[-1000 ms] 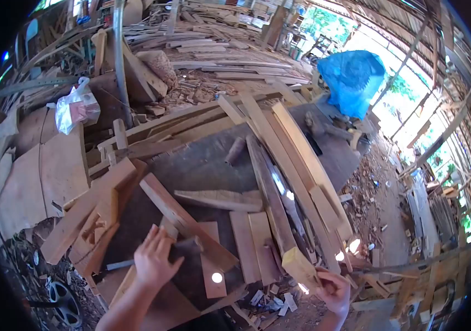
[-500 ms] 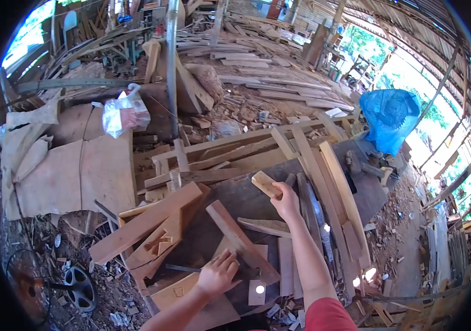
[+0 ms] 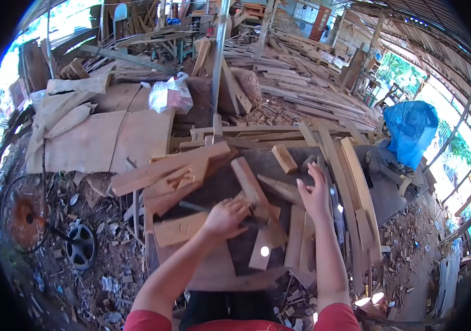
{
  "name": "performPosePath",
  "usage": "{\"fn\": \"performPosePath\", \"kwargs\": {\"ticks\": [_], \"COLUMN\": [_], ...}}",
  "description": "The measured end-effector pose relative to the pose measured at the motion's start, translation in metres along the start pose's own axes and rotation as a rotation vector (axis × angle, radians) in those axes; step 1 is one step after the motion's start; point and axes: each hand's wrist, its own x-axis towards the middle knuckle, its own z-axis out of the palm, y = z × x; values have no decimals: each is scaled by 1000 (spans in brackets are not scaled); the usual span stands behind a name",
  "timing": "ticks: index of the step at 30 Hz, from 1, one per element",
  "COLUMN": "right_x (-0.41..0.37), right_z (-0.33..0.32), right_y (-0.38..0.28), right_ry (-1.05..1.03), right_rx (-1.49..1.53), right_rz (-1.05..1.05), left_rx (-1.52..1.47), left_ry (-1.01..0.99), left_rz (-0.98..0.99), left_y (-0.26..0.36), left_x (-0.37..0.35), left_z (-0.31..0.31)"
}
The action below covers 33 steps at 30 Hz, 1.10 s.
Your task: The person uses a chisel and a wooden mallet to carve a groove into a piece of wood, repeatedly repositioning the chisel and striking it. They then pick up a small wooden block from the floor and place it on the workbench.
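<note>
L hand [image 3: 225, 216] curled down on near end of slanted plank [image 3: 251, 186] on dark surface [image 3: 242, 251], can't tell if gripping. R hand [image 3: 315, 193] open, fingers spread, empty, beside long boards [image 3: 352, 176]. Small wood block [image 3: 284, 158] lies just beyond it, untouched. Plastic bag [image 3: 170, 95] far back

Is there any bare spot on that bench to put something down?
Yes: a dark patch of bench between the stacked timbers and the slanted plank, and another just below the left hand. Around the right hand, long planks crowd it.
</note>
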Motion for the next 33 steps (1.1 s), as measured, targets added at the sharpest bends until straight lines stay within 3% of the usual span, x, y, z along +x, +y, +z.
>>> {"fn": "performPosePath", "kwargs": {"ticks": [5,9,17,19,21,23,24,26,33], "right_x": [-133,-231,-272,-260,-246,-226,-222,-213,-182], "right_z": [-78,-102,-110,-104,-98,-90,-84,-64,-62], "right_y": [-27,1,-1,-6,-20,-43,-34,-1,39], "right_ry": [-244,-222,-100,16,-11,-222,-219,-463,-460], "right_rx": [321,537,500,9,-126,-587,-588,-792,-835], "right_rz": [202,319,422,169,139,-86,-77,-157,-335], "left_rx": [161,153,249,216,167,155,147,141,100], "left_ry": [-15,-16,43,36,84,114,148,165,197], "left_rz": [-69,-177,-196,-216,-219,-205,-199,-193,-227], "left_y": [25,36,41,40,38,35,34,34,41], "left_x": [-31,-61,-93,-97,-101,-104,-105,-105,-101], "left_z": [-8,-13,-13,-13,-13,-9,-7,-7,-11]}}
